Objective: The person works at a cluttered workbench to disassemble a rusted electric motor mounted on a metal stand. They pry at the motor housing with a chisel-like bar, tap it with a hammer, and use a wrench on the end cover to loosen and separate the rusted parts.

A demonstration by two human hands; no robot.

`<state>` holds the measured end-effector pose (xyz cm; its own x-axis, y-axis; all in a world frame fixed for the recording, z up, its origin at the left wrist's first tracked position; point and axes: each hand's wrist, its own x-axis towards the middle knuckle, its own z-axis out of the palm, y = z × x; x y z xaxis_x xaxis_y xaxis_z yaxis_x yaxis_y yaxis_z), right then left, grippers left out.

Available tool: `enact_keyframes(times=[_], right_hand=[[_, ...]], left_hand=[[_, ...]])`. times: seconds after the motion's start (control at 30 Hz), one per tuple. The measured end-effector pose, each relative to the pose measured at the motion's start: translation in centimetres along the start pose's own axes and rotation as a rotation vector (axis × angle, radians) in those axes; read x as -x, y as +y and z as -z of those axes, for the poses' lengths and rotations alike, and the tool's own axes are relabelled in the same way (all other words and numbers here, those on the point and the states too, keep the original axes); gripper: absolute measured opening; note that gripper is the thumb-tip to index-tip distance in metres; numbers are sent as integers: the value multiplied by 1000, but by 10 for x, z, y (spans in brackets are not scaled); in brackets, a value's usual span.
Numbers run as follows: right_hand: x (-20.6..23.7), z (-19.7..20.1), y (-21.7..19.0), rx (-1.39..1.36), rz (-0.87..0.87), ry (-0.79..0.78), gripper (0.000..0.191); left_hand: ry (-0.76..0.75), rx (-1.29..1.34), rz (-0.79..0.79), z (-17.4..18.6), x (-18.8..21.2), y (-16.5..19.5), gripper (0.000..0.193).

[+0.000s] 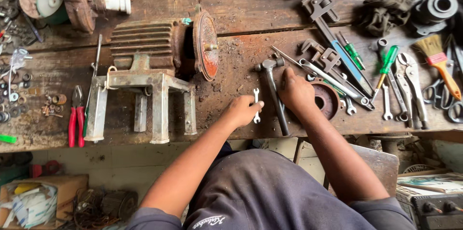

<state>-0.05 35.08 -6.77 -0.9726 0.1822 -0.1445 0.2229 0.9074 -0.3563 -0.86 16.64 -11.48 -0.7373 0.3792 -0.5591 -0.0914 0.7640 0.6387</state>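
Observation:
My left hand [242,109] rests on the wooden workbench [241,3], its fingers closed around a small open-ended spanner [256,94] that lies flat. My right hand [295,91] lies palm down just right of a hammer [273,90], touching its handle, and holds nothing. A rusty round disc [326,99] sits under the right wrist's far side. To the left stands a finned electric motor [147,47] on a metal frame [144,100], with a rusty end plate [206,44].
Pipe wrenches [320,10], spanners, green screwdrivers [387,63], locking pliers [412,85], a brush [436,56] and scissors crowd the right side. Red pliers [76,116] and small washers lie left. A rag [386,10] sits at the back right. The bench's front edge runs near my body.

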Motion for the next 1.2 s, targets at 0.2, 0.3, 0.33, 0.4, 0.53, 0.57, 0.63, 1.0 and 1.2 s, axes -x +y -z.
enact_keyframes(times=[0.2,0.3,0.33,0.4,0.53,0.57,0.63,1.0,1.2], right_hand=[[-1,10,14,-243,32,312,32],[-3,19,31,-431,132,403,35],[-3,22,36,-558,45,322,31],[2,25,46,-743,129,252,23],[24,21,62,-1132,-72,109,23],[30,18,67,-1116,-99,109,22],[40,12,77,-1131,-89,121,21],[94,-10,121,-1173,-4,213,21],[128,-12,133,-1127,-97,273,22]], left_hand=[[-22,12,-42,-15,-1,7,35],[-51,220,-14,-26,-2,9,40],[-43,298,-56,-30,0,10,43],[-31,445,-144,-30,4,8,51],[-61,399,-10,-25,13,7,47],[-40,313,5,-24,14,10,43],[-1,120,10,-25,15,18,42],[222,-301,-448,-67,21,-5,39],[373,-694,-927,-66,56,-33,62]])
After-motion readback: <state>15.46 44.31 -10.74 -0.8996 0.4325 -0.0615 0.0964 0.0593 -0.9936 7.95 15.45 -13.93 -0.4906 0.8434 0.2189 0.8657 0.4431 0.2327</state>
